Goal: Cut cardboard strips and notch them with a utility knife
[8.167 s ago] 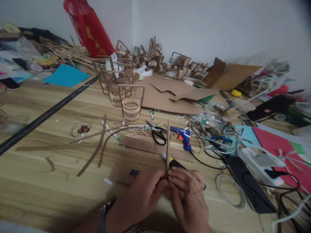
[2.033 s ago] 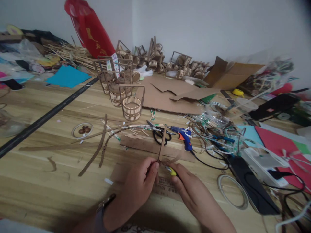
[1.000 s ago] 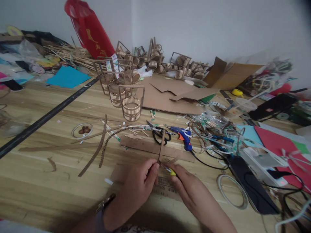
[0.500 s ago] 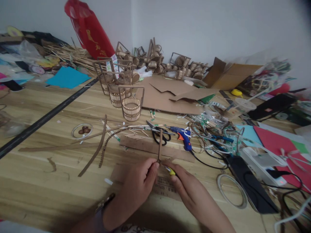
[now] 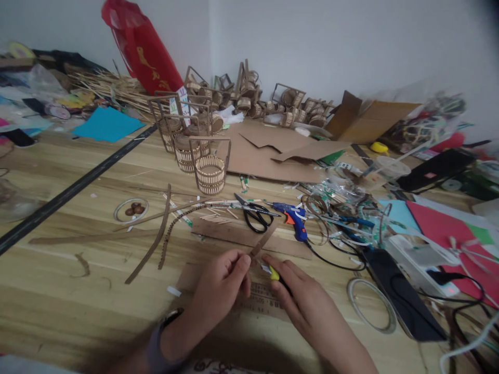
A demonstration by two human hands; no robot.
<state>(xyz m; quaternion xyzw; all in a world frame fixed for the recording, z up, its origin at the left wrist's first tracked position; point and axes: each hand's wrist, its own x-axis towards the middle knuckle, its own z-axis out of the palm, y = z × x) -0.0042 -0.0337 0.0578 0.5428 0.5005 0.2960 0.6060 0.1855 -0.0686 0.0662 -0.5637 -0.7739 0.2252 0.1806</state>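
Observation:
Between thumb and fingers, my left hand (image 5: 224, 283) pinches a narrow brown cardboard strip (image 5: 264, 242), which slants up to the right. My right hand (image 5: 306, 293) is closed around a utility knife (image 5: 275, 274) with a yellow end, its pale blade close to the strip near my left fingertips. Whether the blade touches the strip I cannot tell. Under both hands lies a printed piece of cardboard (image 5: 268, 299). Just beyond are a longer cardboard piece (image 5: 237, 236), black-handled scissors (image 5: 255, 215) and a blue glue gun (image 5: 294, 221).
Small slatted buckets with handles (image 5: 210, 174) stand farther back, by large cardboard sheets (image 5: 268, 148). Curved brown strips (image 5: 154, 246) and a ring holding brown balls (image 5: 135, 209) lie on the left. At right are a phone (image 5: 401, 291), a power strip (image 5: 419, 265) and a tape ring (image 5: 372, 306).
The cardboard strip has tipped from nearly upright to a rightward slant. My left hand has shifted slightly left, and the knife remains in my right hand.

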